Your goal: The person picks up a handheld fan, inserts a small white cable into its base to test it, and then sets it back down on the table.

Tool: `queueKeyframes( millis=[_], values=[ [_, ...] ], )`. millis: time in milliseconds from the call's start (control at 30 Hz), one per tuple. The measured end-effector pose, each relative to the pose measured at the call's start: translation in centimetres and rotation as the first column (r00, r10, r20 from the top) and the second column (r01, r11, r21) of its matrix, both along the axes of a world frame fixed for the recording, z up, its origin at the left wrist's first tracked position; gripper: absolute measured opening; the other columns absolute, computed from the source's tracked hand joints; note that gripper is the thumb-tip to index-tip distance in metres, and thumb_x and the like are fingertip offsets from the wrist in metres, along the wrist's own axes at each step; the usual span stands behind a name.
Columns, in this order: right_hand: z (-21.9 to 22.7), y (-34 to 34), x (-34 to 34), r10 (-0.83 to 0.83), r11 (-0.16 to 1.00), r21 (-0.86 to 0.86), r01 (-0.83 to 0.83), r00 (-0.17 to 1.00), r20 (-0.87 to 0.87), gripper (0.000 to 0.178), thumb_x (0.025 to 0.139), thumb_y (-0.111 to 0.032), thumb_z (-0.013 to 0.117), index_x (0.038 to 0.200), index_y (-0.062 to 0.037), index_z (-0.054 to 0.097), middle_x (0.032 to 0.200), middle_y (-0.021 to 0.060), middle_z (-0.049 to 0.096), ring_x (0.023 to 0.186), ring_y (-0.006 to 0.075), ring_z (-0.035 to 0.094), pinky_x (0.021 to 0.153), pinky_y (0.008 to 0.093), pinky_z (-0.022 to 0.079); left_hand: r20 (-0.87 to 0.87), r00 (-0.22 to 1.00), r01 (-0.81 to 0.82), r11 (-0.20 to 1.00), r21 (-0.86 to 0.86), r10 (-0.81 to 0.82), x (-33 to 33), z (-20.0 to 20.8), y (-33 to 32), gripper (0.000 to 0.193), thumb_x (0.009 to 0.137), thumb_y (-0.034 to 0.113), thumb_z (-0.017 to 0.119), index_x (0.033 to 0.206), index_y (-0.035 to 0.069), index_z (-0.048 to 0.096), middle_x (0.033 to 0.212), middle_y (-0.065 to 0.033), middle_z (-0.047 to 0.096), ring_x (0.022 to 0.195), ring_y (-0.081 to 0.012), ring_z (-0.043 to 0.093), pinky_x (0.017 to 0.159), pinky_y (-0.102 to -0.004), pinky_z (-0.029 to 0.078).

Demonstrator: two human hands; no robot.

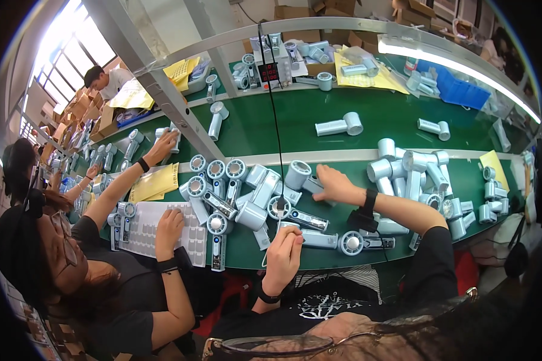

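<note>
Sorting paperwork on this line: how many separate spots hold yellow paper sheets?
5, perhaps more hidden. One stack lies on the near bench left of the fan pile, one at its far right, and three on the far shelf: left, left-centre, right-centre.

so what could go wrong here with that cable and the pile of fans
The black cable hangs down across the green bench to the left hand; a tug could drag it through the handheld fans and knock some off the near edge. The right hand reaches into the crowded pile and could topple upright fans.
</note>
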State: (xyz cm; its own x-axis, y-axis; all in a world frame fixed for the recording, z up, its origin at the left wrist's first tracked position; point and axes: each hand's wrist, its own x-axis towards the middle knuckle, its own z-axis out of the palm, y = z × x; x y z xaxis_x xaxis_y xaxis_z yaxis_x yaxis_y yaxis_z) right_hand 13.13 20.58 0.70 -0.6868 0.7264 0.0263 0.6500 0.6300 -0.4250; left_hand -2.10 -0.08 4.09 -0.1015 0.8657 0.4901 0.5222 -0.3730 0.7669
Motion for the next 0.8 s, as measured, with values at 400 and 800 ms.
queueKeyframes(
  millis=[400, 800],
  values=[
    [6.4, -3.1, 6.6, -0.118, 0.95, -0.313, -0.021, 0.901, -0.417, 0.046, 0.08, -0.011, 0.065, 0.117, -0.0019, 0.041, 0.093, 0.0098, 0.058, 0.08, 0.0247, 0.06, 0.071, 0.0375, 0.05, 0.102, 0.99, 0.104, 0.993, -0.059, -0.098, 1.5, 0.0, 0.5, 0.013, 0.094, 0.004, 0.047, 0.086, -0.003, 0.054, 0.093, -0.0132, 0.061, 0.075, -0.0222, 0.059, 0.064, -0.0298, 0.046],
    [4.8, -9.8, 4.1, -0.773, 0.44, -0.592, -0.675, 0.052, -0.633, 0.051, 0.085, -0.014, 0.057, 0.131, -0.005, 0.036, 0.111, 0.0076, 0.047, 0.096, 0.0174, 0.053, 0.084, 0.0422, 0.05, 0.101, 0.97, 0.221, 0.975, 0.021, -0.222, 5.5, 0.1, 3.4, 0.004, 0.088, 0.001, 0.056, 0.088, -0.003, 0.054, 0.078, -0.015, 0.054, 0.064, -0.0311, 0.054, 0.057, -0.0369, 0.042]
  ],
)
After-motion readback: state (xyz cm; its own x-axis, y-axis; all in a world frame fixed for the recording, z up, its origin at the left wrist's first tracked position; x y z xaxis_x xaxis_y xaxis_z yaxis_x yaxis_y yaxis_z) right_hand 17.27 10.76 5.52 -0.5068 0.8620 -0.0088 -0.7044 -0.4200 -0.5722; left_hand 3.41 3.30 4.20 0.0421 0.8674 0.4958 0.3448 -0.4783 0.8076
